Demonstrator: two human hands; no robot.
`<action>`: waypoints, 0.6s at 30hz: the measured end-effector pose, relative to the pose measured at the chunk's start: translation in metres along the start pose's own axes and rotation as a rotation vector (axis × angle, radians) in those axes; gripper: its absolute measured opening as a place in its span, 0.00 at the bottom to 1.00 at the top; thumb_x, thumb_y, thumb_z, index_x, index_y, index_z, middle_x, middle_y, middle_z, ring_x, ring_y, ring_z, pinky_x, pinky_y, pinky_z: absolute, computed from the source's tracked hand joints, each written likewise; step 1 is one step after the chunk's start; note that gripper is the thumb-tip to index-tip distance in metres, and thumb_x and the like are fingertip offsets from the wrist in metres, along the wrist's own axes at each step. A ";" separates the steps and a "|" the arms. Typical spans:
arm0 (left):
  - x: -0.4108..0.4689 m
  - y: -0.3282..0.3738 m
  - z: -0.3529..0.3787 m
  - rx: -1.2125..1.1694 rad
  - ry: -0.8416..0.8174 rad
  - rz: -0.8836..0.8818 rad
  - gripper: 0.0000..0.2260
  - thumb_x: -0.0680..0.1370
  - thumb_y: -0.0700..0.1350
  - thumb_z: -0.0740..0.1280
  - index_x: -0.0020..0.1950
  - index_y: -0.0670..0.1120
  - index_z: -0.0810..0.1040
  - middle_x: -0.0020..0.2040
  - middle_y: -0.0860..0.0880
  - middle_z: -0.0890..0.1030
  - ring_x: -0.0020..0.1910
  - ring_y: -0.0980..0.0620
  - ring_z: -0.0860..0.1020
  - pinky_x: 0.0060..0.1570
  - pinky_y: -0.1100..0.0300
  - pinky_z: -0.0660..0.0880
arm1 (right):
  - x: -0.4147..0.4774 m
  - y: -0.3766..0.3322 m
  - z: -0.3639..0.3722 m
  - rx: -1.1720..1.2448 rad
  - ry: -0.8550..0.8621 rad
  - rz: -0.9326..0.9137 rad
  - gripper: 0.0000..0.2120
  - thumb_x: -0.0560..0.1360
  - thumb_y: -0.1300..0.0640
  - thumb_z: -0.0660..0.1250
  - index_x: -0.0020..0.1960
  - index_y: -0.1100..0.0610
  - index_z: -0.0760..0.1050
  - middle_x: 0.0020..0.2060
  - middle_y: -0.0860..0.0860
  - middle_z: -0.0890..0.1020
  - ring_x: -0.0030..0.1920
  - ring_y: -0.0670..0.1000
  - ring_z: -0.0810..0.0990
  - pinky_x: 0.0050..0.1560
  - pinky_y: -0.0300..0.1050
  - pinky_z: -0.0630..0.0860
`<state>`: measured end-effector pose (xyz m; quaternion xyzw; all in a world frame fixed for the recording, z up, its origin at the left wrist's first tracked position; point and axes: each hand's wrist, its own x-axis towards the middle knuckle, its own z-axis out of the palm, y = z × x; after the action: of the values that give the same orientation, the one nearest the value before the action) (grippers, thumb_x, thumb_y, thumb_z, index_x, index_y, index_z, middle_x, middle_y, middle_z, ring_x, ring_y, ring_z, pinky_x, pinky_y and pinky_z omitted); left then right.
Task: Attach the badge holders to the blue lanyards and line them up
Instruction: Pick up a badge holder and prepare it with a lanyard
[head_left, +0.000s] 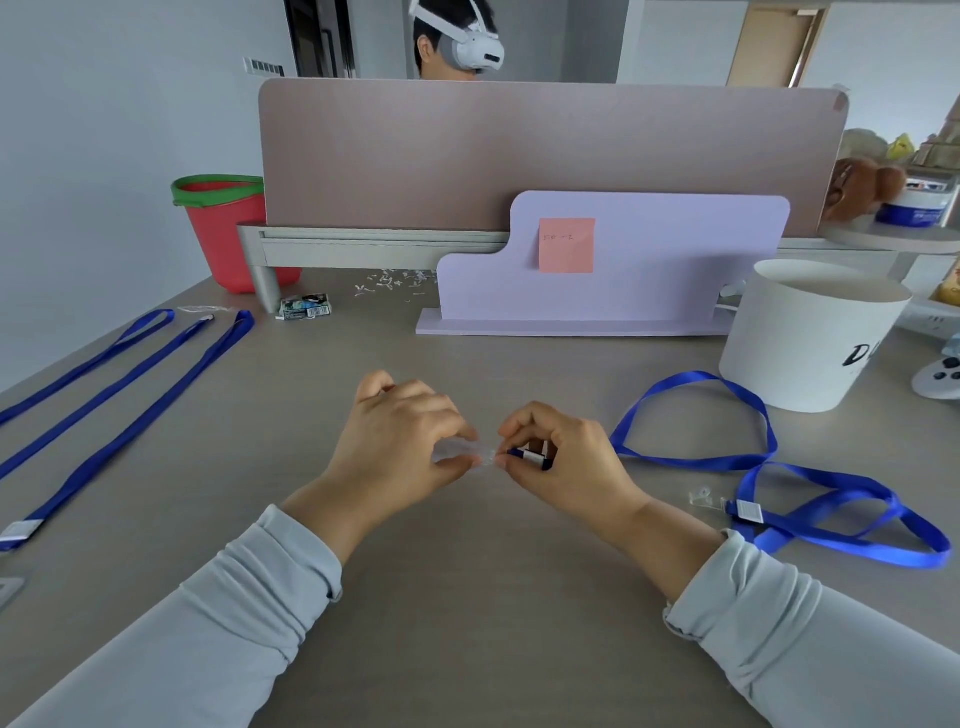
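Bench (467, 613) centre: L hand (400, 441) fingers pinched clear badge holder (460, 451); R hand (569, 460) fingers gripped blue lanyard end (525, 456).

Straight lanyards (156, 398) far left; looped lanyards (696, 461) right, before tub (810, 338)

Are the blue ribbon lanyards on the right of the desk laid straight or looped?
Looped. The blue ribbon lanyards lie in loose overlapping curls on the grey desk, unlike the straight ones at left.
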<state>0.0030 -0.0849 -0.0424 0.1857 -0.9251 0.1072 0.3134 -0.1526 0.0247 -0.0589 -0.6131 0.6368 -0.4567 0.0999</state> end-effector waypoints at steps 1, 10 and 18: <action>0.000 0.001 0.000 -0.001 -0.012 0.007 0.10 0.66 0.60 0.66 0.36 0.57 0.82 0.35 0.59 0.81 0.38 0.57 0.79 0.43 0.59 0.55 | 0.000 0.000 0.000 -0.017 0.002 -0.008 0.07 0.70 0.63 0.72 0.46 0.59 0.76 0.36 0.45 0.82 0.34 0.35 0.75 0.37 0.26 0.68; 0.000 0.009 -0.003 -0.043 -0.154 -0.067 0.09 0.72 0.57 0.65 0.42 0.56 0.83 0.38 0.58 0.83 0.43 0.55 0.79 0.41 0.58 0.52 | 0.000 0.002 0.001 -0.076 0.016 -0.079 0.07 0.70 0.63 0.71 0.47 0.60 0.76 0.37 0.46 0.83 0.37 0.33 0.75 0.39 0.26 0.68; -0.001 0.007 -0.002 -0.126 -0.111 -0.071 0.14 0.69 0.58 0.57 0.38 0.58 0.82 0.31 0.58 0.79 0.36 0.56 0.77 0.37 0.59 0.48 | 0.001 0.005 0.004 -0.153 0.009 -0.089 0.06 0.71 0.62 0.69 0.46 0.56 0.82 0.38 0.47 0.84 0.42 0.44 0.73 0.39 0.30 0.69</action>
<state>0.0020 -0.0773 -0.0418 0.2038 -0.9388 0.0274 0.2762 -0.1536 0.0214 -0.0642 -0.6447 0.6422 -0.4136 0.0295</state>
